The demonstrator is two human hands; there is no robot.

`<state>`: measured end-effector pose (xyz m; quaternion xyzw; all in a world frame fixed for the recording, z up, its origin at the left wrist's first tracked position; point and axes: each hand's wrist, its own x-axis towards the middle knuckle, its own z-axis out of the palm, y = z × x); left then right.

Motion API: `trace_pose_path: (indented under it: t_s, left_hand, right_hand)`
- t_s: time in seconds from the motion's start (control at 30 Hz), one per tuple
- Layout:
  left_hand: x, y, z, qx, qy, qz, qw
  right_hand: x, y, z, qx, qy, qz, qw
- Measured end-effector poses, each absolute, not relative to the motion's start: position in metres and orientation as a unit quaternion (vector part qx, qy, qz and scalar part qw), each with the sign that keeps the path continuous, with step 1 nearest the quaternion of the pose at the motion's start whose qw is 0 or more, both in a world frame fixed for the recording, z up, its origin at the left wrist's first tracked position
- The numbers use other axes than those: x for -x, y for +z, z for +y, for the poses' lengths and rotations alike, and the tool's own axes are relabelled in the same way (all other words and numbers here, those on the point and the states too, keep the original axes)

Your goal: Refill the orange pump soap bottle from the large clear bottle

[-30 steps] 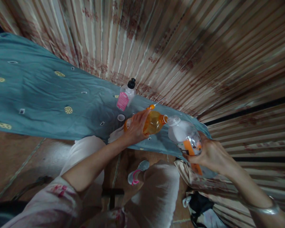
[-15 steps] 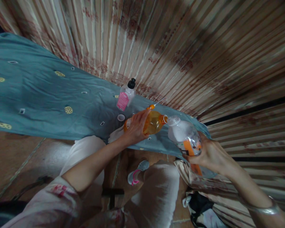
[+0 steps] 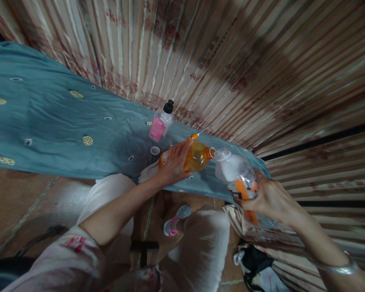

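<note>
My left hand (image 3: 174, 163) is wrapped round an orange bottle (image 3: 199, 157), tilted over with its neck pointing right. In my right hand (image 3: 269, 198) is a clear plastic bottle (image 3: 239, 175) with an orange and white label, its open mouth facing up and left. The two bottle mouths meet or nearly meet; I cannot tell whether they touch. Just beyond my left fingertips lies an orange cap with a thin pale stem (image 3: 195, 137). A small white cap (image 3: 155, 151) rests on the cloth left of that hand. Behind it stands a clear bottle with a pink label and black top (image 3: 160, 125).
A blue-green cloth with yellow prints (image 3: 57, 121) covers the long narrow surface. A pleated curtain (image 3: 182, 61) hangs along its far side. Dark bars (image 3: 322, 140) cross the curtain at right. Below are my knees, a tiled floor (image 3: 27, 207) and a dark bundle of fabric (image 3: 257, 263).
Almost nothing differs. Both hands hold the same bottles in nearly the same place and tilt.
</note>
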<state>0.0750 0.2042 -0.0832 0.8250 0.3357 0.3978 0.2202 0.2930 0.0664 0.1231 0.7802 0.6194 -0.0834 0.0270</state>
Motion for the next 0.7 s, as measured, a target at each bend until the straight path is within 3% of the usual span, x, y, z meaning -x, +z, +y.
trace_pose_path:
  t_s: [0.7]
  left_hand:
    - [-0.0752, -0.0847, 0.2055, -0.833, 0.386, 0.338, 0.206]
  right_hand:
    - [-0.2946, 0.1228, 0.0665, -0.785, -0.09, 0.612, 0.033]
